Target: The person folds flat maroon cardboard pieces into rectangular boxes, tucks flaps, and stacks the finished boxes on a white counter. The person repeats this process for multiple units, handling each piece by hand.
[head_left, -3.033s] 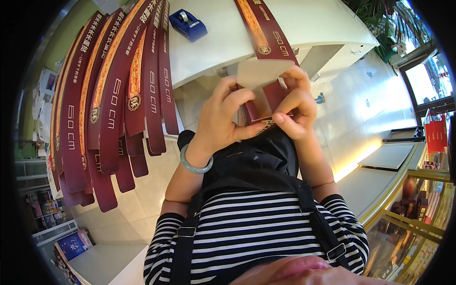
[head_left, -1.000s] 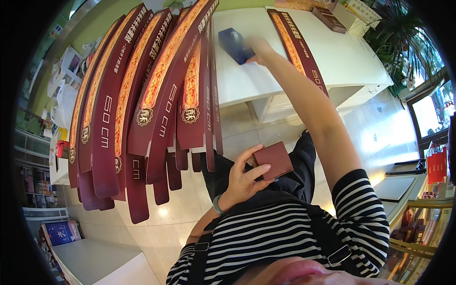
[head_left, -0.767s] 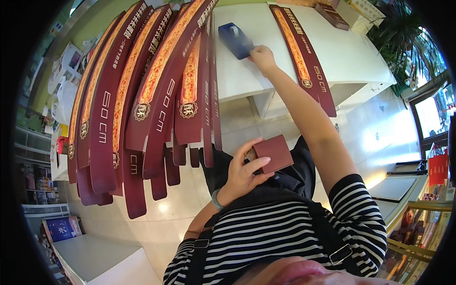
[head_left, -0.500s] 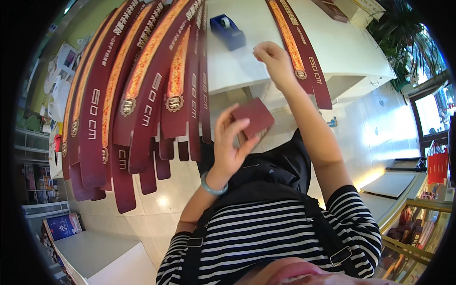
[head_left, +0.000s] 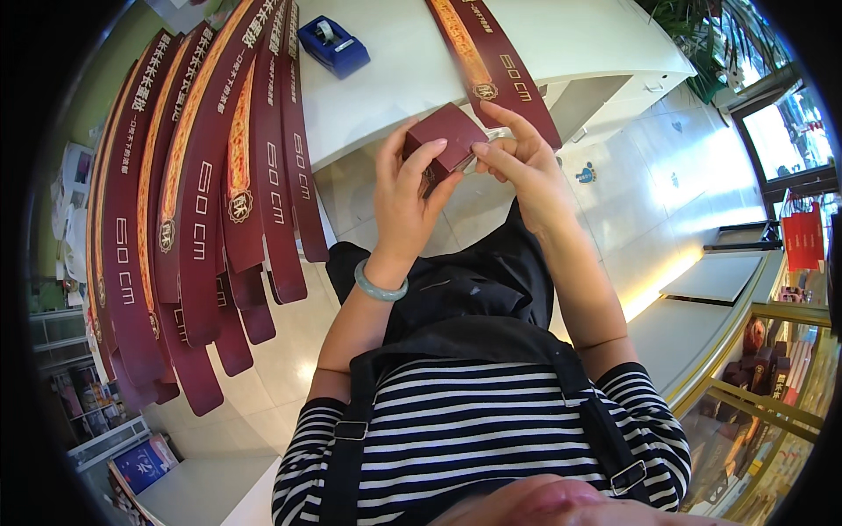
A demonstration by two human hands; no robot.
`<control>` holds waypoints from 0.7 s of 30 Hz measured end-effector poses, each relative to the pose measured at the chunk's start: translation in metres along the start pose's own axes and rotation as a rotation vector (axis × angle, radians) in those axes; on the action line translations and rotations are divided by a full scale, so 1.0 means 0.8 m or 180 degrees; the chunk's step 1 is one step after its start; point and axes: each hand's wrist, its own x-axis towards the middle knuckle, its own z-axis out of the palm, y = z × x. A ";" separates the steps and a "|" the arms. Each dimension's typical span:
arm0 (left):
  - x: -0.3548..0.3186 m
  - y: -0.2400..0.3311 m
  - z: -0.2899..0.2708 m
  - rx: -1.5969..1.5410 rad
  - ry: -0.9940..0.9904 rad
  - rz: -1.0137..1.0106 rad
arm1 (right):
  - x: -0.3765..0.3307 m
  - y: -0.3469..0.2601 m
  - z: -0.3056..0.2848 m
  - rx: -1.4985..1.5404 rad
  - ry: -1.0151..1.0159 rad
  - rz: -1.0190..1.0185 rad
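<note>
A maroon cardboard box [head_left: 449, 131] is held up above my lap, one end facing me. My left hand [head_left: 405, 188] wraps round its left side, thumb and fingers pressed on the card. At the box's right edge my right hand [head_left: 533, 171] pinches thumb and finger together, with its index finger raised. A shiny, see-through strip, apparently clear tape [head_left: 499, 134], shows between the right fingers and the box; its exact extent is hard to make out. On the white table stands a blue tape dispenser [head_left: 333, 47] with a roll in it.
Several long maroon boxes [head_left: 197, 210] with orange patterned strips overhang the table on the left. Another long maroon box [head_left: 504, 74] lies beyond my right hand. The white table [head_left: 395, 74] has its edge just ahead. A glass display case [head_left: 772, 368] stands at the right.
My right hand has come down from near the table to the box's right edge. The box and my left hand have risen a little, and the whole view has shifted.
</note>
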 end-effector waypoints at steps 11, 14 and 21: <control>-0.005 0.002 -0.001 0.0218 -0.0174 0.0025 | 0.002 0.038 -0.002 0.0623 0.0186 -0.0065; 0.003 0.012 -0.010 -0.0090 0.0006 -0.0028 | -0.006 0.028 0.017 0.0400 0.0319 -0.0426; 0.020 0.072 -0.037 -0.0702 -0.0204 -0.0309 | -0.014 0.078 -0.019 -0.0360 -0.0098 -0.1427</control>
